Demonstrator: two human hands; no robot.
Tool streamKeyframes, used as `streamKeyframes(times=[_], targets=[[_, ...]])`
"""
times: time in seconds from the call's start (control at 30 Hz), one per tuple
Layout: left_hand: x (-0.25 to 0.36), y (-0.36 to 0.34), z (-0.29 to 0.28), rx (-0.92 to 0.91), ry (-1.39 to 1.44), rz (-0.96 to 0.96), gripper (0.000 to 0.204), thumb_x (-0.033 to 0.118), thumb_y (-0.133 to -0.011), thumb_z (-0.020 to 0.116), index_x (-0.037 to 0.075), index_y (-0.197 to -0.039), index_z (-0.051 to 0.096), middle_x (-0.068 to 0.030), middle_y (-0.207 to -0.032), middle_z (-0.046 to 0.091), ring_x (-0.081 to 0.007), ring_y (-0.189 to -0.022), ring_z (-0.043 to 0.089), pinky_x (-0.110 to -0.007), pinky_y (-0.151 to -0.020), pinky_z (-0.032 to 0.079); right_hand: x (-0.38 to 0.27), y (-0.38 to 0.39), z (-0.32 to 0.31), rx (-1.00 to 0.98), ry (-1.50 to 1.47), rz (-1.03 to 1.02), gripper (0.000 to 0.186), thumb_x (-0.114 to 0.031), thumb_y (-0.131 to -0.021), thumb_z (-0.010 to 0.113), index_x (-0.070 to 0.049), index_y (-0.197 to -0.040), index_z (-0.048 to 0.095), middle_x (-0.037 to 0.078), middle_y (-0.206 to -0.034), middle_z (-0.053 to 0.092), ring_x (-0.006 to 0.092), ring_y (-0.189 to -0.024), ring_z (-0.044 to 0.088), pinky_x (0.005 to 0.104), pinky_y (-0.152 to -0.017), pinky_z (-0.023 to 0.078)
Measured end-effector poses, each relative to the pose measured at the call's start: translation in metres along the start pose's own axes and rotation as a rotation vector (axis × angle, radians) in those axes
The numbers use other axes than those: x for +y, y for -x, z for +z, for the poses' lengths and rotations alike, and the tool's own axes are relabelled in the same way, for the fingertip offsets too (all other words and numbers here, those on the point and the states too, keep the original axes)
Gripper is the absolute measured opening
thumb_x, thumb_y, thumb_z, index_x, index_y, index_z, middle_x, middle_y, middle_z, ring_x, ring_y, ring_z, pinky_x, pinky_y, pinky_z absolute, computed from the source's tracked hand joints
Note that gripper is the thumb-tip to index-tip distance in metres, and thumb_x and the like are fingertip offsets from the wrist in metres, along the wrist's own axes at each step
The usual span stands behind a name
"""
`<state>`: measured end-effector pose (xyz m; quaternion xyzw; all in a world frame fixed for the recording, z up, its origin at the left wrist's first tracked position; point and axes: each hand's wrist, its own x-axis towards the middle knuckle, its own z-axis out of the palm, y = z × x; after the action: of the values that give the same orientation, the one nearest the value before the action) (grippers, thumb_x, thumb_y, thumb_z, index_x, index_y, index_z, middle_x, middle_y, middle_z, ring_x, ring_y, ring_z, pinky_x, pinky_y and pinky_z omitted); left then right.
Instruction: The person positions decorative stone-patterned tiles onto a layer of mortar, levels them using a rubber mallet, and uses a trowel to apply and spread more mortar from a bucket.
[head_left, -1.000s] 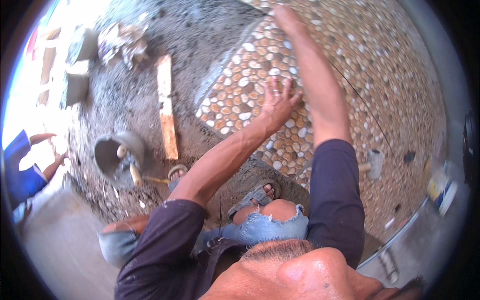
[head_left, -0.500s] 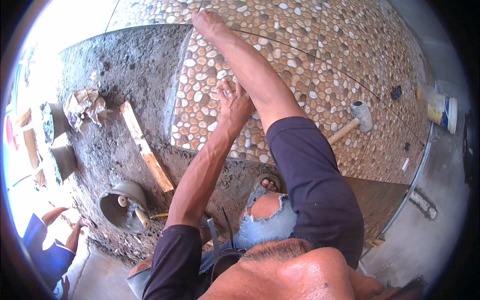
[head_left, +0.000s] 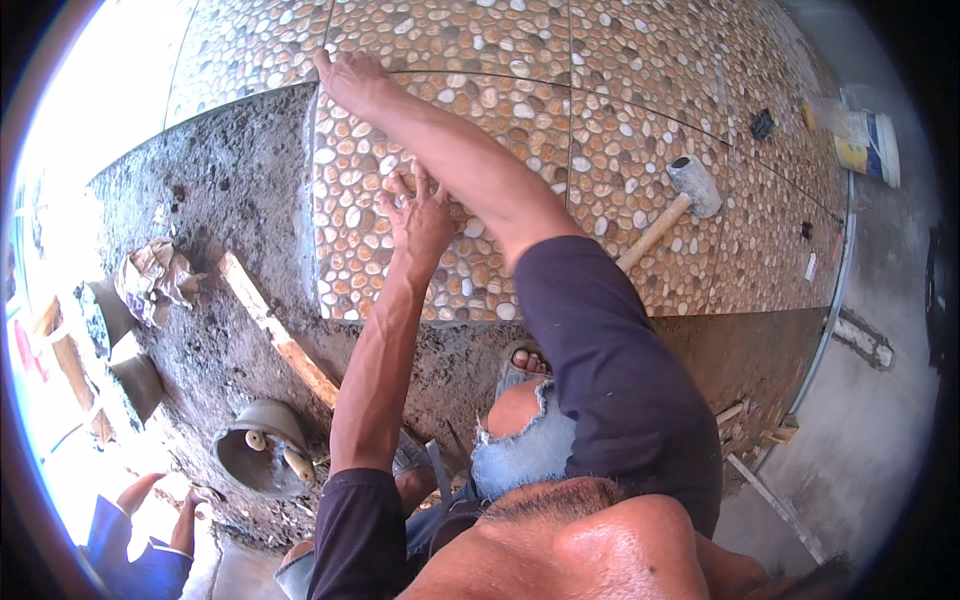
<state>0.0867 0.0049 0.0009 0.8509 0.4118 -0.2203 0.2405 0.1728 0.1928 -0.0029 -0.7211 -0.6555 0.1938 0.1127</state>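
My left hand (head_left: 420, 225) rests on a pebble-patterned floor tile (head_left: 490, 285), its fingers spread apart over the brown and white stone print. Crossing above it, my right arm reaches to the tile's far left corner. There my right hand (head_left: 352, 82) is closed, fingers bent down at the joint with the neighbouring tile (head_left: 440, 35). Whatever its fingertips hold, if anything, is too small to make out. Rough grey mortar (head_left: 240, 165) borders the tile's left edge.
A rubber mallet (head_left: 693, 187) lies on tiles to the right; a bucket (head_left: 868, 148) stands beyond. On the left are a wooden strip (head_left: 280, 330), crumpled paper (head_left: 155, 280) and a mortar bucket (head_left: 262, 445) containing wooden-handled tools. Another person's legs (head_left: 150, 530) show at lower left.
The whole view has shifted, so the tiles and mallet appear farther left. Both hands keep nearly the same places on the tile: left spread, right at the corner.
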Motion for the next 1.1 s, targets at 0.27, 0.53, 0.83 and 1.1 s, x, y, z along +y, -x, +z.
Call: streamKeyframes(times=[0.27,0.53,0.83,1.1], targets=[[0.000,0.005,0.000,0.128,0.036,-0.025,0.088,0.033,-0.074,0.081,0.036,-0.148,0.034,-0.0156,-0.161,0.016,-0.0498,-0.143,0.018,-0.065,-0.112,0.020,0.240,0.199,-0.122,0.684,-0.181,0.190,0.028,-0.031,-0.090,0.063,-0.013,-0.111,0.070,0.012,-0.103,0.072,0.0251,-0.091,0.069,0.0350,-0.078,0.052],[0.017,0.001,-0.001,0.117,0.053,0.011,0.088,0.034,-0.074,0.081,0.034,-0.148,0.035,-0.0174,-0.160,0.016,-0.0515,-0.142,0.018,-0.065,-0.113,0.020,0.559,0.434,-0.173,0.698,0.148,1.101,0.022,-0.022,-0.085,0.064,-0.008,-0.100,0.073,0.012,-0.083,0.070,0.0215,-0.079,0.068,0.0331,-0.063,0.052],[0.014,0.002,-0.009,0.087,-0.006,-0.052,0.087,0.031,-0.073,0.081,0.034,-0.148,0.036,-0.0166,-0.161,0.015,-0.0501,-0.143,0.018,-0.063,-0.113,0.021,0.573,0.392,-0.136,0.490,0.119,1.137,0.019,-0.019,-0.085,0.070,-0.005,-0.098,0.070,0.010,-0.077,0.070,0.0167,-0.065,0.068,0.0317,-0.063,0.053],[0.027,-0.002,-0.005,0.104,0.051,0.006,0.090,0.029,-0.072,0.083,0.034,-0.148,0.035,-0.0171,-0.161,0.014,-0.0494,-0.142,0.021,-0.065,-0.112,0.022,0.595,0.414,-0.179,0.559,0.615,1.118,0.028,-0.030,-0.086,0.066,-0.007,-0.102,0.070,0.013,-0.085,0.072,0.0287,-0.078,0.071,0.0378,-0.075,0.053]])
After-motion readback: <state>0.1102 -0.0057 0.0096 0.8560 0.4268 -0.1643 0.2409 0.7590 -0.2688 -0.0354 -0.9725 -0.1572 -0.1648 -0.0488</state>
